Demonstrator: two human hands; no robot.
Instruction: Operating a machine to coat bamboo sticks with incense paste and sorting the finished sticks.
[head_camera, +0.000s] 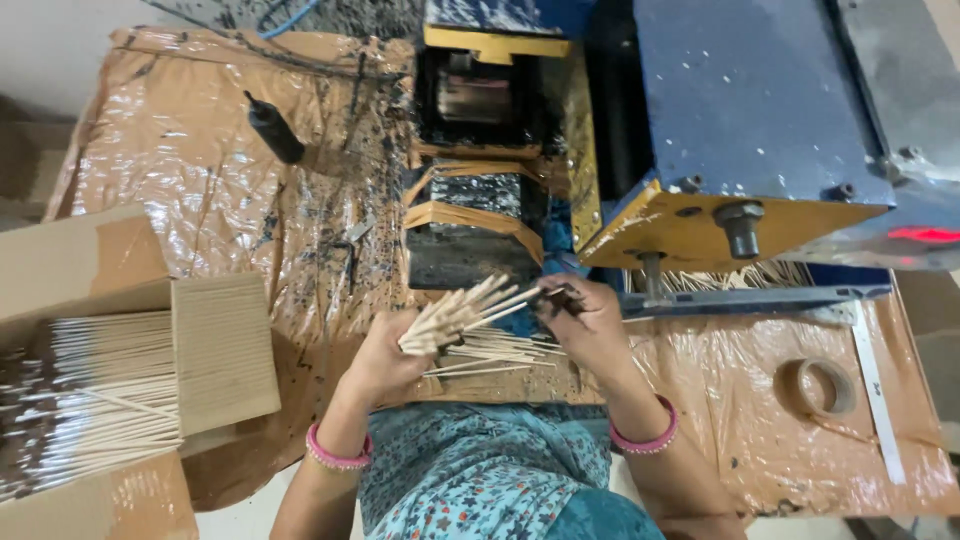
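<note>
Bamboo sticks (455, 315), fanned in a bundle, just near of the blue machine (740, 110).
Left hand (385, 360) clamps the bundle's near end; right hand (585, 315) pinches the dark far tips. Light, thin, snappable, I judge: grip bunched, not singly.

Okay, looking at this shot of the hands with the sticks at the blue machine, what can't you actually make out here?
All in the head view:
- Right hand: fingertips blur around something dark; what it pinches is unclear.
- Left hand: its palm side is hidden behind the bundle of sticks.
- Cardboard box: cut off by the left edge; a flap covers part of its sticks.
- Blue machine: top and right side run out of frame; the dark slot's inside is unreadable.
</note>
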